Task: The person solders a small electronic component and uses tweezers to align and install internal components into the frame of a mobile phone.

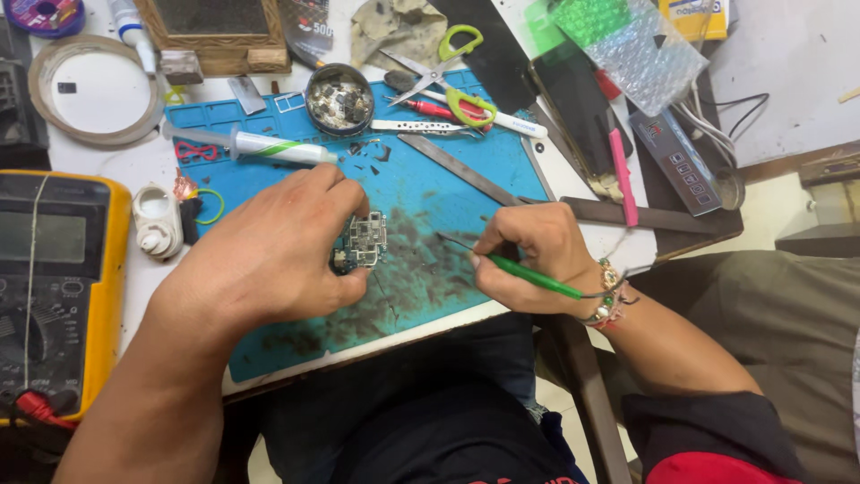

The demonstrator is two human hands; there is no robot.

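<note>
- Left hand (269, 255): grip closed on a small circuit board (361, 242), held over the blue mat (430, 193).
- Right hand (533, 255): grip closed on a green-handled pick (524, 273), tip near the board.
- Upper right of the surface: green bubble-wrap packet (627, 36) beside a yellow box (694, 18).

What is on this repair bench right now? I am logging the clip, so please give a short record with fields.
Left hand: pinches a small circuit board against the blue mat
Right hand: grips a green-handled probe, tip pointing toward the board, not touching it
Behind the board: syringe, round tin of small parts, scissors
Far left: yellow multimeter
Mat state: stained, cracked near its front edge
</note>
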